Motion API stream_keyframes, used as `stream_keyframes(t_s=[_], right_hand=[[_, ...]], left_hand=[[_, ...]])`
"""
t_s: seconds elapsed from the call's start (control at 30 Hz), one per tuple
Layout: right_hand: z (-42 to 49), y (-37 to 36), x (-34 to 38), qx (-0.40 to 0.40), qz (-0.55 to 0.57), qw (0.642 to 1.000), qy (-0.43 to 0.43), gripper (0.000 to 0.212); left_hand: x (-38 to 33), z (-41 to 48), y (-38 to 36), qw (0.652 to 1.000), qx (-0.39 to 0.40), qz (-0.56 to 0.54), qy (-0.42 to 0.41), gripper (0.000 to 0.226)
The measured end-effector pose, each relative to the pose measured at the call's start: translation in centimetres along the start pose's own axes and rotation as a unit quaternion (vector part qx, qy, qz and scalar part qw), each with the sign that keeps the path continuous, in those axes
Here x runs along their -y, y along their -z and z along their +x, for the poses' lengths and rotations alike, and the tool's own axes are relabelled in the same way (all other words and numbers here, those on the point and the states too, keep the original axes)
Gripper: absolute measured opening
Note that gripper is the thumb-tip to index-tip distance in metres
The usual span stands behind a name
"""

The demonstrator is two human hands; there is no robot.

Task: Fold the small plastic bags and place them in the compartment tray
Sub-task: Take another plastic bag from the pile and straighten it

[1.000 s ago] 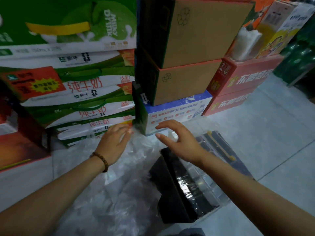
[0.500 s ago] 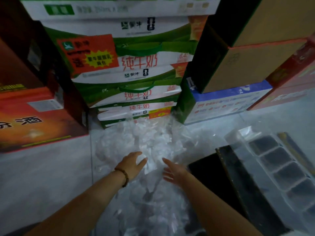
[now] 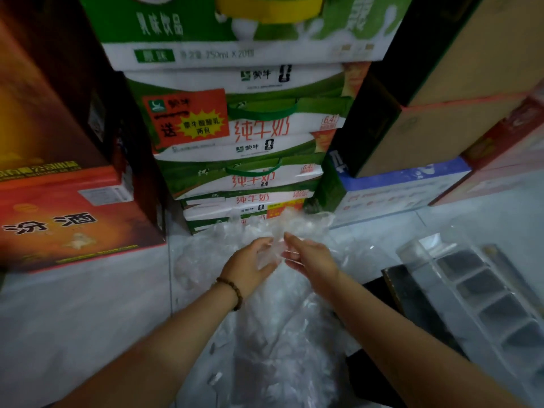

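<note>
My left grip (image 3: 250, 263) and right grip (image 3: 312, 260) meet over the floor (image 3: 88, 319), and between them I hold one small plastic bag (image 3: 276, 250): left fingers curled round its near edge, right thumb above and fingers below, pinching the other side. The bag is clear and the picture is smeared here, so I cannot make out its outline, nor whether it has any fold in it. It hangs just above the pile of plastic bags (image 3: 265, 343), a crumpled clear heap that runs from the foot of the stacked milk cartons (image 3: 250, 142) back between my forearms and out of sight at the lower edge. Single bags in the heap cannot be told apart. A bead bracelet (image 3: 232, 290) sits on my left wrist. The compartment tray (image 3: 418, 248) lies to my right, well apart from the bag, resting on a dark box (image 3: 412, 307); it is clear plastic, its cells show dark, and its far end is cut off by the right edge. Whether any cell holds a bag I cannot tell. An orange-red carton (image 3: 73, 225) stands at the left, partly out of frame, and a blue-and-white carton (image 3: 397, 189) sits under brown boxes (image 3: 426, 134) behind the tray.
</note>
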State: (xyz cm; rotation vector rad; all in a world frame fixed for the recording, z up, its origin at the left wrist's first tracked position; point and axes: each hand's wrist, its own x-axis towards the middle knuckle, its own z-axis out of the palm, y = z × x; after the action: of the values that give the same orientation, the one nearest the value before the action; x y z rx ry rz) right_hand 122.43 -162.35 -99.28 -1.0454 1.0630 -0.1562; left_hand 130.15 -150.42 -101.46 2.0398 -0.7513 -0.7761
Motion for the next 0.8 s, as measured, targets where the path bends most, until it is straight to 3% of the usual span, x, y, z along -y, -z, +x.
stream_keyframes(t_s=[0.03,0.07,0.3,0.43,0.53,0.67,0.8], right_hand=[[-1.0,0.2,1.1,0.003,-0.007,1.000,0.018,0.013],[-2.0,0.5,2.2,-0.002,-0.016,0.999,0.034,0.014],[-10.4,2.5,8.5,-0.062,-0.090,0.985,0.134,0.050],[-16.5,2.7,10.7,0.015,-0.152,0.974,0.165,0.037],[-20.4,2.3,11.4,0.097,-0.126,0.972,0.171,0.065],[-23.7,2.0,11.3,0.088,-0.059,0.966,0.237,0.032],[-24.4,2.5,10.8,0.018,0.040,0.960,0.275,0.020]], left_hand=[[-1.0,-0.2,0.5,1.000,-0.015,-0.004,-0.027,0.020],[-2.3,-0.5,1.2,0.998,-0.025,-0.005,-0.052,0.013],[-12.0,-4.0,5.3,0.989,0.013,-0.022,-0.145,0.040],[-16.5,-6.6,7.3,0.984,-0.045,-0.062,-0.162,0.037],[-18.8,-9.0,7.9,0.978,-0.044,-0.090,-0.185,0.036],[-20.5,-12.2,7.7,0.976,-0.006,-0.130,-0.176,0.026],[-20.7,-14.0,7.7,0.963,-0.052,-0.232,-0.127,0.027]])
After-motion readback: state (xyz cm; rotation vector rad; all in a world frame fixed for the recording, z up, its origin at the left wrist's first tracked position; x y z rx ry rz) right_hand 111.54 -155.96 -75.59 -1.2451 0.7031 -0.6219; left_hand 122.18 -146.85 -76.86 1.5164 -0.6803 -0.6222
